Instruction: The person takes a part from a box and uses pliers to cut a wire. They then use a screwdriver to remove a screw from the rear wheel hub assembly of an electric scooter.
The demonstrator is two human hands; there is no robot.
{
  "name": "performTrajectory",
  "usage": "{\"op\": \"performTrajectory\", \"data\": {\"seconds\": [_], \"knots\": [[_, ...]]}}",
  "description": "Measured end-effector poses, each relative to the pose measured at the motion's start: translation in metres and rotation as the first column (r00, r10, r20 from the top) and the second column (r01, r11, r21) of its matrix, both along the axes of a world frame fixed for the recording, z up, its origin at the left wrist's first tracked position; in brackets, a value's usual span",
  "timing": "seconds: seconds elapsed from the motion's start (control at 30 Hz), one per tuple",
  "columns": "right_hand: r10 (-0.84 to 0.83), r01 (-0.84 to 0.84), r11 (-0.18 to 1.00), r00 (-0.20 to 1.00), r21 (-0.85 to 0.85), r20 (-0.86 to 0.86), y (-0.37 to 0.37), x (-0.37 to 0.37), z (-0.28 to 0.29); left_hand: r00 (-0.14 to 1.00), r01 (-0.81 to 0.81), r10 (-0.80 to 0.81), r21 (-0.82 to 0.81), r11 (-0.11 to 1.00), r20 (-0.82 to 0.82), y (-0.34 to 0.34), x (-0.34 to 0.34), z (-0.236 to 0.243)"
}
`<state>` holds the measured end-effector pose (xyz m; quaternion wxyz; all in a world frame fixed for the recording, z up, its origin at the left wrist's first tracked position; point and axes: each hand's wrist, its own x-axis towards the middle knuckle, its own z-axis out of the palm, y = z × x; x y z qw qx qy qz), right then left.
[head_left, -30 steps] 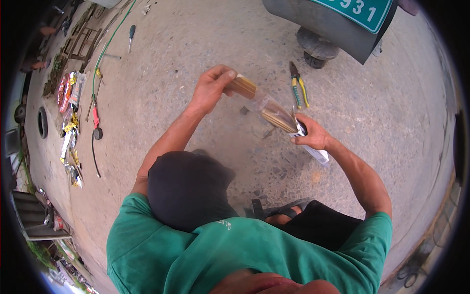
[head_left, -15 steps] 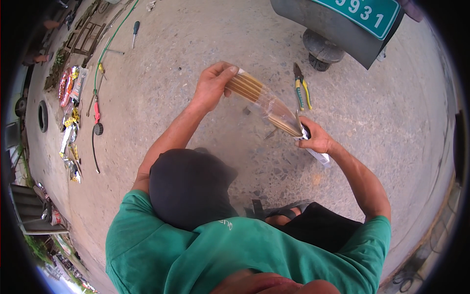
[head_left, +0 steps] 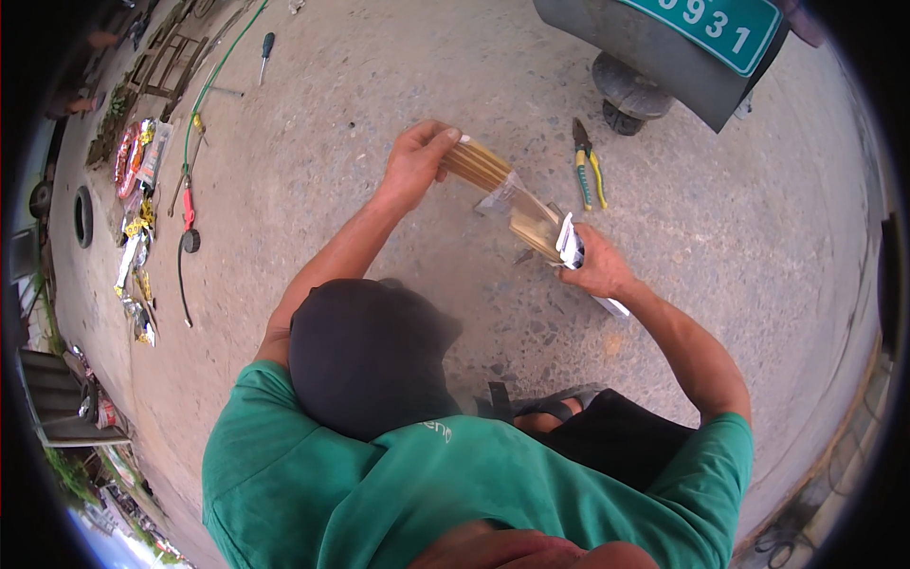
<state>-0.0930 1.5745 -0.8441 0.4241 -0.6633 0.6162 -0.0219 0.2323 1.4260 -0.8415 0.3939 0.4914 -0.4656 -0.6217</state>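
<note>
brown strips (head_left: pixel 477 165): long axis slants far-left to near-right | left hand (head_left: pixel 415 163): pinching far-left end | right hand (head_left: pixel 603 264): closed around white wrapping (head_left: pixel 570 243), near-right end

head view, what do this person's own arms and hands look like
The left hand and right hand are both ungloved, with five-fingered human shapes and bare wrists. Forearms are uncovered too. Short, plain green sleeves cover the upper arms, part of a green shirt with small pale lettering.
</note>
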Motion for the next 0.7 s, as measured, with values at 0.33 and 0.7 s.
{"op": "performTrajectory", "data": {"seconds": [0.33, 0.7], "knots": [[-0.049, 0.034, 0.997, 0.972, -0.066, -0.229, 0.018, 0.017, -0.028, 0.999, -0.020, 0.023, 0.151, 0.988, -0.022, -0.001, 0.011, -0.039], [-0.071, 0.069, 0.982, 0.997, -0.174, -0.007, -0.031, 0.052, 0.002, 0.988, 0.081, -0.106, 0.202, 0.976, 0.113, 0.018, -0.009, -0.043]]}}
